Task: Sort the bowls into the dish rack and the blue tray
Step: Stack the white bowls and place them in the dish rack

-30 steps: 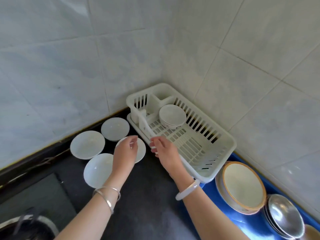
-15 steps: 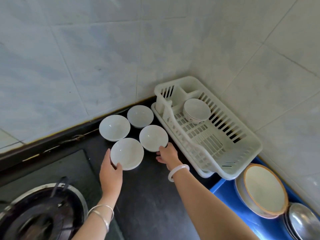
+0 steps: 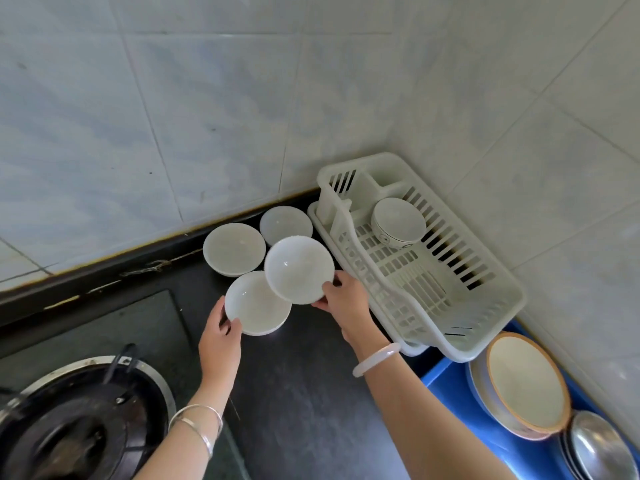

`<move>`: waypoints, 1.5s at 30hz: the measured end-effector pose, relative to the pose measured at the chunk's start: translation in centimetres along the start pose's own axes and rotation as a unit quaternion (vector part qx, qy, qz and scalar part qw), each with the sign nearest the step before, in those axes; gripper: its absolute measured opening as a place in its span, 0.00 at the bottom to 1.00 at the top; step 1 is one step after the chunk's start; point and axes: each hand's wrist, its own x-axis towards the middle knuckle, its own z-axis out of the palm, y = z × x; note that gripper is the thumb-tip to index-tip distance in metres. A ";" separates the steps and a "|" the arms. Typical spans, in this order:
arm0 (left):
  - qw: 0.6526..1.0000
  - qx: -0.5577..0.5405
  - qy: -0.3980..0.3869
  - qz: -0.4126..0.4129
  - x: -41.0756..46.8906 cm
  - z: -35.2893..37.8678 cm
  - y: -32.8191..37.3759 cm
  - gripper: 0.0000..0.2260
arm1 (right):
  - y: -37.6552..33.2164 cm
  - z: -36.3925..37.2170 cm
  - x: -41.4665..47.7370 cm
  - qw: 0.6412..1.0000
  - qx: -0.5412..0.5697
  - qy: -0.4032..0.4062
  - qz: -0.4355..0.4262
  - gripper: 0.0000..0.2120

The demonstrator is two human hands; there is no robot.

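**dishguy:** So why both hands at once? The right hand (image 3: 346,299) is gripping a small white ceramic bowl (image 3: 298,269) by its near rim and tilting it up off the dark stone desk (image 3: 311,393), so it's overlapping the one beside it. The left hand (image 3: 220,337) is pinching the edge of a second white bowl (image 3: 256,303), which looks like it's still sitting flat. My guess is the person is grabbing two per trip to save time.

**rackfan:** Makes sense, since the white slotted plastic dish rack (image 3: 485,306) is sitting just to the right, tucked into the tiled corner. It's a short hop for the lifted bowl.

**dishguy:** I'm counting four plain white bowls on the desk side: the two being held, plus a third (image 3: 233,249) and a fourth (image 3: 285,225) waiting near the wall.

**rackfan:** Plus one patterned white bowl (image 3: 398,223) already leaning inside the rack. The blue plastic tray (image 3: 450,393) is holding a big tan-rimmed bowl (image 3: 526,382) stacked on at least one more, and a shiny steel bowl (image 3: 599,448) at the frame edge. I can't tell how deep those stacks are going.
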 end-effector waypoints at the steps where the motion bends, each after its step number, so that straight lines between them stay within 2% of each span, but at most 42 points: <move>1: 1.000 -0.016 -0.003 -0.003 0.1 0.0 0.0 0.21 | -0.3 0.3 -0.4 1.000 -0.008 -0.011 -0.002 0.11; 5: 0.996 -0.087 0.004 -0.024 0.0 0.0 0.4 0.16 | -1.2 1.5 -1.2 0.995 -0.092 -0.047 0.005 0.07; 10: 0.992 -0.121 -0.002 -0.040 0.1 0.0 0.9 0.19 | -1.5 2.9 -1.1 0.974 -0.218 -0.061 0.021 0.07; 18: 0.999 -0.039 -0.001 -0.031 0.9 -0.2 0.4 0.17 | -0.9 3.9 -0.4 0.968 -0.246 -0.044 0.037 0.13; 21: 0.999 -0.015 -0.007 -0.027 1.0 -0.3 0.3 0.17 | -0.4 4.0 0.1 0.966 -0.248 -0.061 0.052 0.08; 23: 0.999 -0.027 -0.009 -0.033 1.1 -0.4 0.4 0.17 | 0.0 3.8 0.4 0.966 -0.241 -0.066 0.064 0.04; 25: 0.997 -0.053 -0.014 -0.051 1.1 -0.5 0.7 0.17 | 0.5 3.4 0.6 0.973 -0.205 -0.072 0.079 0.03; 29: 0.991 -0.091 -0.019 -0.093 1.3 -0.5 1.5 0.17 | 0.9 3.3 0.2 0.972 -0.062 -0.161 0.159 0.19; 31: 0.990 -0.092 -0.014 -0.108 1.2 -0.3 1.9 0.17 | 1.1 3.4 0.0 0.971 -0.022 -0.176 0.162 0.21; 38: 0.997 -0.057 -0.025 -0.039 -0.1 1.5 5.4 0.14 | 0.3 -0.1 -0.5 0.990 0.004 -0.116 0.083 0.20; 42: 0.993 -0.077 -0.084 0.007 -1.3 4.9 9.7 0.12 | -3.0 -5.4 -0.9 0.996 0.038 -0.070 0.024 0.18; 45: 0.986 -0.073 -0.147 0.025 -1.9 8.6 13.1 0.12 | -5.3 -10.2 -0.5 1.000 0.003 -0.029 0.000 0.18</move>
